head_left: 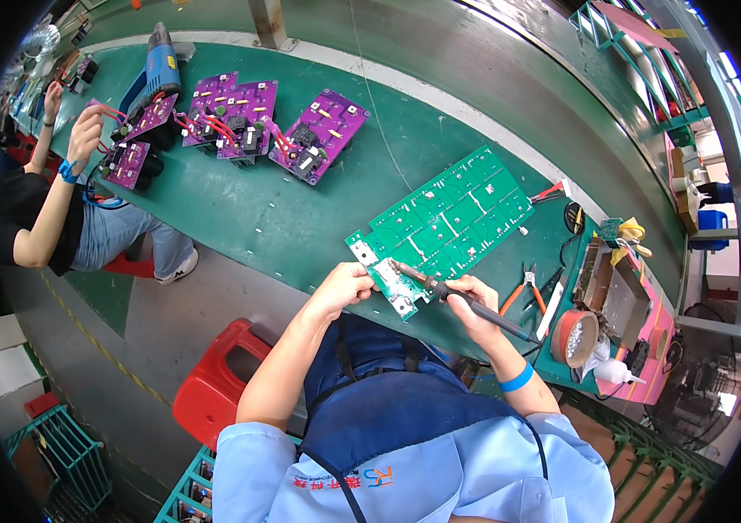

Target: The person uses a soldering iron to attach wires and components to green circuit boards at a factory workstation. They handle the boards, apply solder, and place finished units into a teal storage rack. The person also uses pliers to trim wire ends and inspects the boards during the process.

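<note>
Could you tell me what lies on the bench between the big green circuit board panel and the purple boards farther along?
In the head view, only bare green bench mat lies between the green panel and the nearest purple board; nothing rests on that stretch.

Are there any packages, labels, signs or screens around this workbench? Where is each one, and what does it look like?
No screens or signs that I can make out.
White boxes: on the floor at far left, plain and squarish.
White squeeze bottle: on the bench's right end, lying with its nozzle pointing right.
Round red tin: just left of the bottle, open, pale contents.
Chest logo: on the person's pale blue shirt, small, red and blue.
</note>
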Demonstrator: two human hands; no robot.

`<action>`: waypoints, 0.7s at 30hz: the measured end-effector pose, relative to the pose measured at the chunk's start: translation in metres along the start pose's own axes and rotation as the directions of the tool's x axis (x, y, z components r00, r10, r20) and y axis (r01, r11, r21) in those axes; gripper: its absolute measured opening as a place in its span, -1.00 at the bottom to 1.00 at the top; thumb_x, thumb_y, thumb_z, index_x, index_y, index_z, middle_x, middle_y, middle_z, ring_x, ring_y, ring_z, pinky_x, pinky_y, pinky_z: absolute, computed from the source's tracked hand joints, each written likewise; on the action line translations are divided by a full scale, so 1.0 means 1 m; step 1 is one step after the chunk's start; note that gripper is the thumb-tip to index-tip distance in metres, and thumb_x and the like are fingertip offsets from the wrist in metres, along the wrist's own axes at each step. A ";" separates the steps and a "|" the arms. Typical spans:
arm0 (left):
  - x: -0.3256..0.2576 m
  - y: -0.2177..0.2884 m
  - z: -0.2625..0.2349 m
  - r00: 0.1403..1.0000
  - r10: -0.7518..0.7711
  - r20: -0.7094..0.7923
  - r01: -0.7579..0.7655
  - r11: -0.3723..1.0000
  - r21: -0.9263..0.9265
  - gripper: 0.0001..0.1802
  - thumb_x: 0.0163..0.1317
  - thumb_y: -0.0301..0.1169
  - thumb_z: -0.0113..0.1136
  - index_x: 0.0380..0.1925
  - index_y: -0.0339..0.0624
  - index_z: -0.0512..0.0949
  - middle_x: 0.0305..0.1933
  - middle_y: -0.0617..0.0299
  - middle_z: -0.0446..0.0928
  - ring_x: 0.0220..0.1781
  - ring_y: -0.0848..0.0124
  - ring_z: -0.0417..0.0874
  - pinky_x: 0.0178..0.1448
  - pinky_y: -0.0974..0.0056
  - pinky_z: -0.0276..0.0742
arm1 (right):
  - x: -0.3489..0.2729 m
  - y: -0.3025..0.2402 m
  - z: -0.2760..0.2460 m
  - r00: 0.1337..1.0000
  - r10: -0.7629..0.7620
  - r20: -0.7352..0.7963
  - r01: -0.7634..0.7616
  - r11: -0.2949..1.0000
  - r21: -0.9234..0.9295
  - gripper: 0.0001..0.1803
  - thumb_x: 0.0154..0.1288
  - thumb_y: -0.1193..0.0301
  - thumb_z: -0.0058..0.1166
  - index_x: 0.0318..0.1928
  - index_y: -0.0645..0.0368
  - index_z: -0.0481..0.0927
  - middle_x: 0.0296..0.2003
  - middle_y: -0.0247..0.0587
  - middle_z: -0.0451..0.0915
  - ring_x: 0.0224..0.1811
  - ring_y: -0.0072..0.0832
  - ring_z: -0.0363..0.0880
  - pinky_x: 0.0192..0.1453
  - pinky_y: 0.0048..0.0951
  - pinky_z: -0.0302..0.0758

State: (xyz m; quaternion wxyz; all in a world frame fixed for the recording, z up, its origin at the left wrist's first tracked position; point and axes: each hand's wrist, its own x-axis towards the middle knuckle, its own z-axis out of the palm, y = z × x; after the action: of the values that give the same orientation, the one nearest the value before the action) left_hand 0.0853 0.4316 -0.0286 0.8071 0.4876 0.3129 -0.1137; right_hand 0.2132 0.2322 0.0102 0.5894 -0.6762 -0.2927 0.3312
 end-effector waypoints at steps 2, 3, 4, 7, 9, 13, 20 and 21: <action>0.000 0.000 0.000 1.000 0.005 0.011 -0.005 1.000 -0.017 -0.89 0.01 -0.52 -0.08 -0.56 -0.29 0.46 -0.72 0.42 0.25 -0.71 0.68 0.11 -0.67 0.54 -0.08 | 0.002 -0.001 0.000 1.000 0.022 -0.007 -0.021 0.998 0.065 -0.79 0.06 0.47 0.01 -0.26 0.31 0.46 -0.45 -0.20 0.46 -0.42 -0.53 0.47 -0.33 -0.58 0.38; 0.000 0.000 0.000 1.000 0.008 0.015 -0.008 1.000 -0.025 -0.89 0.00 -0.52 -0.08 -0.56 -0.29 0.45 -0.72 0.42 0.25 -0.71 0.68 0.11 -0.67 0.54 -0.08 | 0.003 -0.003 0.001 0.999 0.030 -0.016 -0.028 0.994 0.105 -0.79 0.06 0.48 0.01 -0.26 0.31 0.46 -0.45 -0.19 0.47 -0.41 -0.52 0.49 -0.32 -0.57 0.39; -0.001 0.002 0.001 1.000 0.011 0.016 -0.011 1.000 -0.026 -0.89 0.00 -0.52 -0.08 -0.56 -0.29 0.45 -0.73 0.43 0.24 -0.72 0.68 0.11 -0.67 0.54 -0.09 | 0.004 -0.004 0.001 0.999 0.038 -0.024 -0.034 0.989 0.145 -0.79 0.06 0.48 0.01 -0.26 0.32 0.46 -0.44 -0.18 0.47 -0.41 -0.50 0.50 -0.32 -0.56 0.40; -0.004 0.005 0.002 1.000 0.015 0.019 -0.015 1.000 -0.026 -0.89 0.00 -0.51 -0.08 -0.56 -0.29 0.45 -0.73 0.44 0.23 -0.72 0.69 0.10 -0.67 0.53 -0.10 | 0.007 -0.006 -0.002 0.998 0.054 -0.009 -0.052 0.988 0.145 -0.79 0.06 0.50 -0.02 -0.27 0.34 0.46 -0.42 -0.14 0.49 -0.41 -0.49 0.51 -0.32 -0.56 0.41; -0.003 0.002 0.001 1.000 0.014 0.021 -0.014 1.000 -0.018 -0.89 0.00 -0.51 -0.08 -0.57 -0.29 0.44 -0.74 0.44 0.23 -0.72 0.69 0.10 -0.67 0.53 -0.10 | 0.011 -0.010 -0.004 0.998 0.065 0.003 -0.065 0.990 0.123 -0.80 0.06 0.50 -0.03 -0.27 0.34 0.46 -0.43 -0.14 0.50 -0.42 -0.50 0.51 -0.35 -0.58 0.40; -0.001 -0.003 -0.002 0.998 0.038 0.040 -0.035 0.997 -0.067 -0.88 -0.03 -0.50 -0.08 -0.56 -0.30 0.45 -0.74 0.43 0.23 -0.72 0.70 0.11 -0.66 0.54 -0.05 | 0.019 -0.017 -0.011 0.995 0.092 0.035 -0.095 0.992 0.088 -0.82 0.08 0.50 -0.03 -0.30 0.36 0.47 -0.43 -0.14 0.51 -0.43 -0.54 0.50 -0.35 -0.59 0.42; -0.002 -0.002 -0.001 0.997 0.042 0.060 -0.036 0.996 -0.086 -0.79 0.10 -0.34 -0.06 -0.59 -0.25 0.42 -0.76 0.47 0.18 -0.72 0.71 0.07 -0.65 0.54 -0.08 | 0.035 -0.024 -0.019 0.990 0.111 0.090 -0.114 0.993 0.021 -0.84 0.08 0.50 -0.03 -0.33 0.36 0.47 -0.47 -0.19 0.51 -0.47 -0.59 0.48 -0.40 -0.61 0.39; -0.002 -0.004 -0.002 0.996 0.048 0.072 -0.044 0.997 -0.068 -0.76 0.12 -0.32 -0.07 -0.59 -0.25 0.42 -0.75 0.47 0.18 -0.72 0.71 0.06 -0.65 0.54 -0.08 | 0.033 -0.021 -0.019 0.991 0.098 0.087 -0.099 0.995 0.010 -0.84 0.08 0.50 -0.03 -0.33 0.36 0.47 -0.46 -0.18 0.51 -0.46 -0.59 0.48 -0.40 -0.61 0.39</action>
State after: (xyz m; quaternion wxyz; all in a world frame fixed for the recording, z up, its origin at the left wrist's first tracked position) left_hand 0.0812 0.4313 -0.0313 0.8361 0.4632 0.2753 -0.1026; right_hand 0.2482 0.2499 0.0287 0.5639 -0.6708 -0.2818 0.3908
